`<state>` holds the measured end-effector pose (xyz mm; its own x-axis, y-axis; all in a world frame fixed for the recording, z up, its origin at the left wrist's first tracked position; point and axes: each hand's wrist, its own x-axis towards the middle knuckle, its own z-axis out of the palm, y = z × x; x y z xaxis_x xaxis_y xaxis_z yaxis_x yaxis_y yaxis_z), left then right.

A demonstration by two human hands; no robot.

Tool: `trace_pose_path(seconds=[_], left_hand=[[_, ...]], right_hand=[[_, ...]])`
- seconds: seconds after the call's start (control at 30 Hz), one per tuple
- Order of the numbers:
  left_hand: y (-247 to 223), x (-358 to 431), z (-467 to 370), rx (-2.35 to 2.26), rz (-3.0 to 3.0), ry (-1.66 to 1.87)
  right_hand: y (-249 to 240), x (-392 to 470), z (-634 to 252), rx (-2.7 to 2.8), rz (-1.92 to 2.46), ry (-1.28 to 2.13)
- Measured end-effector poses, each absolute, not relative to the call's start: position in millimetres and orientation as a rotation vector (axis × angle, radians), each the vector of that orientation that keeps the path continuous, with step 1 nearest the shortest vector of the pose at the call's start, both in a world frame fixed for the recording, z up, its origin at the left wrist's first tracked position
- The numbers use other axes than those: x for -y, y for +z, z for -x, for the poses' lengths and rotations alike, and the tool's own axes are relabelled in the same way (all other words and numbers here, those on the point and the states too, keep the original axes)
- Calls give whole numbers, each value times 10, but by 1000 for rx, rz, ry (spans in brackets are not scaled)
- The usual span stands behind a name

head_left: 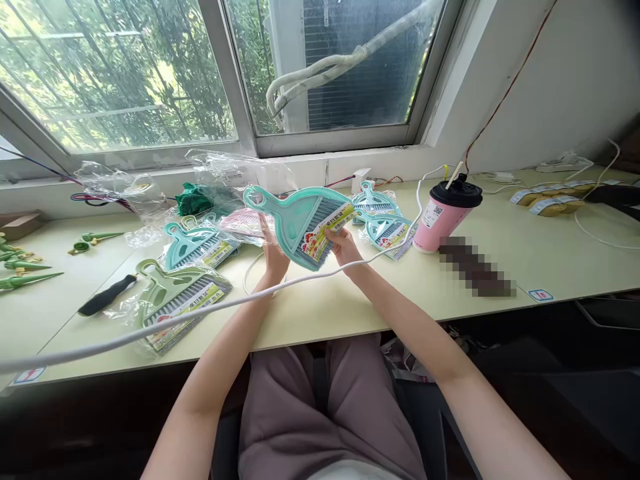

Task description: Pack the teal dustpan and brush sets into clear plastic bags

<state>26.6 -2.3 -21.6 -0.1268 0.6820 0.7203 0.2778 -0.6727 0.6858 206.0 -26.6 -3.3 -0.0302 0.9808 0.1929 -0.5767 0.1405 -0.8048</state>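
A: Table (450, 293) is the biggest thing here, yes? What kind of surface?

B: Smooth and pale, slightly yellow-green, long under the window (115, 73). A white cable (200, 312) lies across it, round and thin, and it passes in front of both forearms.

A: And what do the hands hold?

B: A teal brush and dustpan set (300, 223), made of hard glossy plastic, flat, with a fan-shaped pan. Grey bristles show at the wide end, under a yellow paper label with red print. It is lifted above the table, near the middle, just in front of the person.

A: Which way does it point?

B: The long axis runs diagonal. The handle with its hanging loop points up and to the left, toward the window; the wide bristle end points down and to the right.

A: The fingers?

B: The left hand (274, 257) is closed on the lower edge of the pan from behind. The right hand (343, 245) pinches the label end, thumb on top.

A: Smaller things around?

B: A pale green set (175, 297) in clear crinkled wrap lies to the left, another teal set (197, 245) behind it, more wrapped sets (383, 223) to the right. A pink cup (443, 217) with black lid stands near these. A black handle (107, 295) lies left, and small green cone-shaped pieces (25, 270) at the far left.
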Motion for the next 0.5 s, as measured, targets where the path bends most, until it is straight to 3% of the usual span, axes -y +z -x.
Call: trace_pose_path(seconds=[0.5], left_hand=[[-141,126,-260,-1154,-2073,1873]], right_hand=[[-20,107,-2264,608,633,1286]])
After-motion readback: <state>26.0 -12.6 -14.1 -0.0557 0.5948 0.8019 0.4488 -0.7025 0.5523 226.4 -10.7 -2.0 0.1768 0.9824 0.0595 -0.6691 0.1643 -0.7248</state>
